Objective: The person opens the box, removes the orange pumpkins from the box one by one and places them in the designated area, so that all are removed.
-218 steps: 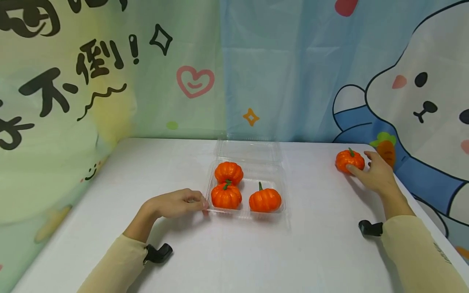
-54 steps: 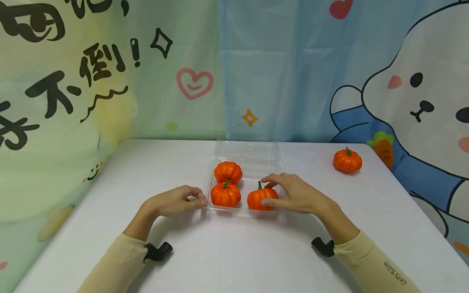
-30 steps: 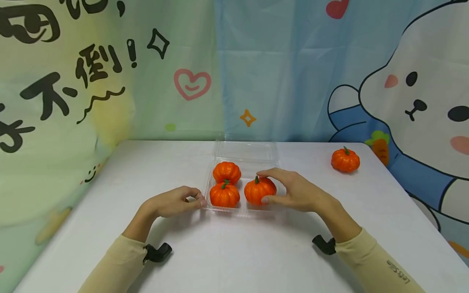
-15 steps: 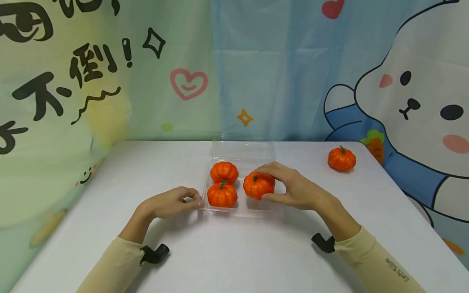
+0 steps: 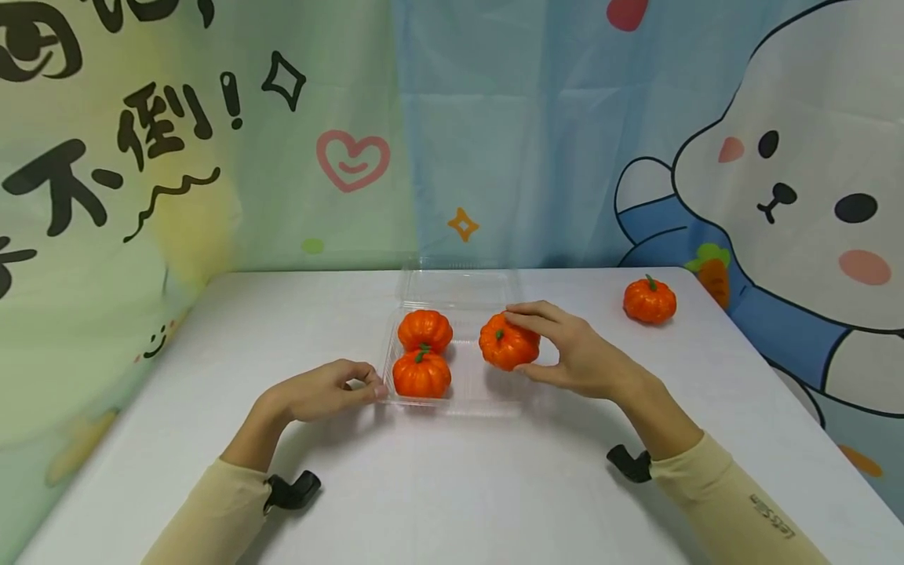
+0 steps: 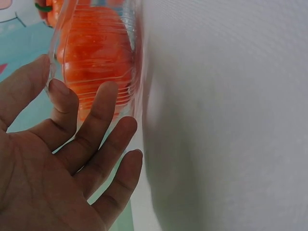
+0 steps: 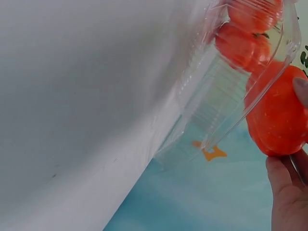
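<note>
Closest to us are two tan sleeves, each with a small black wrist camera sticking out at the cuff, all over a plain white tabletop. Just past those we've got the left hand, thumb and index pinching the near left corner of a clear plastic container; from its wrist view we can see the other fingers fanned out loosely by the ribbed side wall. Over to the right, the right hand is holding an orange pumpkin, thumb on the near side, fingers round the far side. That pumpkin is tipped with its stem toward us, up over the container's right half. In the left half we see a front pumpkin with a rear pumpkin right behind it, though we can't tell if they touch. Behind that, the see-through lid lies folded back. Farther off, near the back right corner, sits a lone pumpkin. Then it's all printed backdrop: dark lettering, a pink heart, a big white cartoon animal.
</note>
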Demonstrator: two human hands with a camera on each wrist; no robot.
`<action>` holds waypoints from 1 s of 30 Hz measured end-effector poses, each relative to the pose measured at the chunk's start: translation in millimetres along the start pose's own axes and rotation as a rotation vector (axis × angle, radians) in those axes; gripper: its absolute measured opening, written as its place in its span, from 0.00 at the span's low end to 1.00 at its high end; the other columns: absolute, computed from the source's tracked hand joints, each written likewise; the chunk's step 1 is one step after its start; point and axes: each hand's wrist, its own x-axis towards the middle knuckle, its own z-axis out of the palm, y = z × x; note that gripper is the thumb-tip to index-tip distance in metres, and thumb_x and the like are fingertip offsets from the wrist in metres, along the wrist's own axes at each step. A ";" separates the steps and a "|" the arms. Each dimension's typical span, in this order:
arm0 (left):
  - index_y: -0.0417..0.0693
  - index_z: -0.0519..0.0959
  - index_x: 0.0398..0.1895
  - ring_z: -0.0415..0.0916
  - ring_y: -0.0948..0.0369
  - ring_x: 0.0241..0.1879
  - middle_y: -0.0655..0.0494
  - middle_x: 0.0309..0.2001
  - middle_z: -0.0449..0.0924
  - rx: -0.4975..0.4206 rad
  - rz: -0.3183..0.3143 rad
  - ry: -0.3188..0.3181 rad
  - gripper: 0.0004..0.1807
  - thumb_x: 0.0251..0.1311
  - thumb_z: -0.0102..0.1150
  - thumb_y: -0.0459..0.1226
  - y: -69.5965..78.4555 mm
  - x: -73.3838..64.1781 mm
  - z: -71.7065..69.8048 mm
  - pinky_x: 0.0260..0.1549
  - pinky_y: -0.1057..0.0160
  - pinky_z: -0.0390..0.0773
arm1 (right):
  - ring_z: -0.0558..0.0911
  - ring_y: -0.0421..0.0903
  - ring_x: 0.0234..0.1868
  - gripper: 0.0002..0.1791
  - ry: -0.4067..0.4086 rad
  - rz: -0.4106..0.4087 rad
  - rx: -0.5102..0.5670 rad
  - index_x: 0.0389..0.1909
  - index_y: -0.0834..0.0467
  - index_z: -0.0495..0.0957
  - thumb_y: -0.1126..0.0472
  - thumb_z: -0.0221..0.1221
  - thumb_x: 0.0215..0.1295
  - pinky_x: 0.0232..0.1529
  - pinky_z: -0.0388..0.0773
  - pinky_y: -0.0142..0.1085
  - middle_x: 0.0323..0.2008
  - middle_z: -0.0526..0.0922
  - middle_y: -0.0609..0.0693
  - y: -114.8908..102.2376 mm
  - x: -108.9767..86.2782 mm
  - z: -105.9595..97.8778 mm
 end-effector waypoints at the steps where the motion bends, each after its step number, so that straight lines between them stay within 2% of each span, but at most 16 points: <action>1: 0.49 0.82 0.45 0.73 0.57 0.51 0.59 0.46 0.83 0.001 0.002 0.001 0.13 0.76 0.55 0.47 0.2 0.3 -0.2 0.55 0.54 0.69 | 0.77 0.56 0.65 0.40 0.011 -0.002 -0.011 0.70 0.60 0.72 0.67 0.75 0.55 0.57 0.80 0.48 0.68 0.72 0.56 1.0 -0.8 -0.4; 9: 0.50 0.83 0.45 0.73 0.57 0.52 0.60 0.46 0.83 0.006 0.001 0.001 0.13 0.75 0.55 0.48 0.1 0.7 -1.0 0.56 0.53 0.70 | 0.77 0.53 0.65 0.40 0.079 0.006 -0.080 0.69 0.59 0.73 0.63 0.77 0.54 0.59 0.79 0.46 0.68 0.74 0.54 9.2 -6.8 -4.3; 17: 0.50 0.82 0.46 0.73 0.57 0.52 0.60 0.47 0.82 -0.001 -0.008 -0.002 0.13 0.75 0.55 0.48 -0.2 0.1 -1.5 0.55 0.52 0.69 | 0.76 0.53 0.66 0.41 0.113 0.004 -0.076 0.69 0.59 0.73 0.64 0.78 0.53 0.64 0.65 0.21 0.68 0.73 0.54 17.3 -14.3 -9.4; 23: 0.50 0.82 0.45 0.73 0.57 0.52 0.60 0.46 0.82 0.004 -0.010 -0.004 0.13 0.76 0.55 0.48 -0.2 0.5 -1.6 0.56 0.52 0.69 | 0.76 0.55 0.66 0.42 0.149 0.018 -0.091 0.70 0.61 0.72 0.66 0.77 0.52 0.65 0.62 0.19 0.68 0.73 0.57 24.1 -21.6 -13.6; 30: 0.49 0.82 0.46 0.72 0.57 0.52 0.59 0.47 0.82 -0.005 -0.005 -0.007 0.13 0.75 0.55 0.47 -0.9 0.1 -1.6 0.55 0.53 0.69 | 0.74 0.56 0.66 0.43 0.199 0.076 -0.139 0.70 0.61 0.72 0.65 0.78 0.51 0.65 0.59 0.17 0.68 0.72 0.57 33.0 -32.4 -20.1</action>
